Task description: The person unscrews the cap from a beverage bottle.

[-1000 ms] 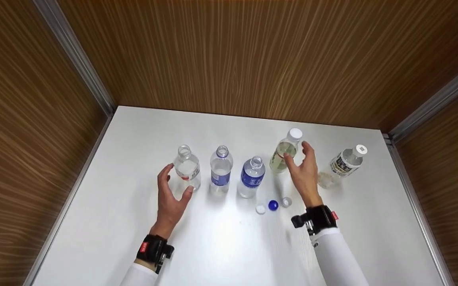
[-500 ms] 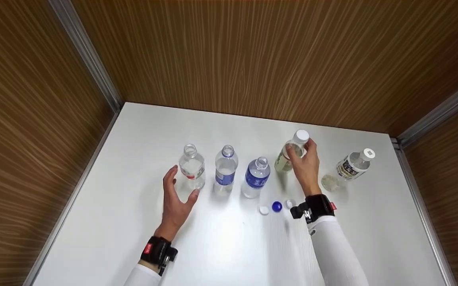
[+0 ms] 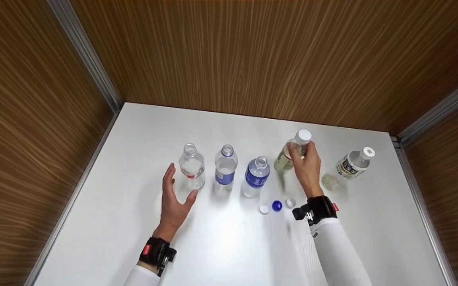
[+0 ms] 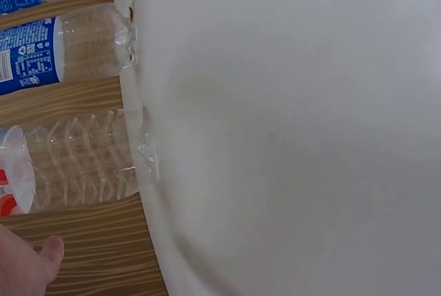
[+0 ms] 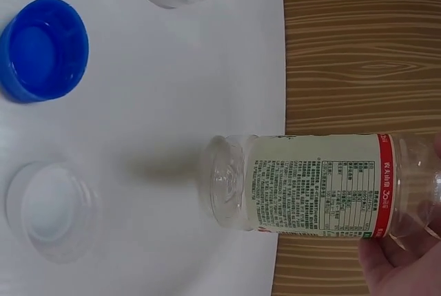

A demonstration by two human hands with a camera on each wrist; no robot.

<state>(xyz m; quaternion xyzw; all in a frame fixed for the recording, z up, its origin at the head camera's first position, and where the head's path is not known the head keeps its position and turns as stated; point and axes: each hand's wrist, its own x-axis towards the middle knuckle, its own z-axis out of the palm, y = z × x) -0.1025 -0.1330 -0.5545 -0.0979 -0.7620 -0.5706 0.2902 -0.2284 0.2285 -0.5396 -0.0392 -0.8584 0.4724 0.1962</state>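
Observation:
My right hand (image 3: 307, 167) grips the upper part of a clear bottle with a pale green label (image 3: 284, 161) and a white cap (image 3: 303, 136). In the right wrist view that bottle (image 5: 317, 186) lies across the picture, its base towards the loose caps; whether the base touches the table I cannot tell. My left hand (image 3: 173, 208) is spread beside an uncapped clear bottle with a red mark (image 3: 192, 169), thumb and fingers apart. Left wrist view: the thumb (image 4: 52, 255) stands off from that bottle (image 4: 83, 158).
Two uncapped blue-label bottles (image 3: 225, 174) (image 3: 256, 178) stand mid-table. A capped bottle with a black-and-white label (image 3: 348, 167) is at the right. Loose caps lie in front: white (image 3: 264, 209), blue (image 3: 277, 205), whitish (image 3: 290, 203). Wood-grain panels (image 3: 233, 59) enclose the white table (image 3: 153, 119).
My right hand has come from beside the green-label bottle to a grip round its upper part. The left hand stays spread near the red-mark bottle. The head view has shifted slightly.

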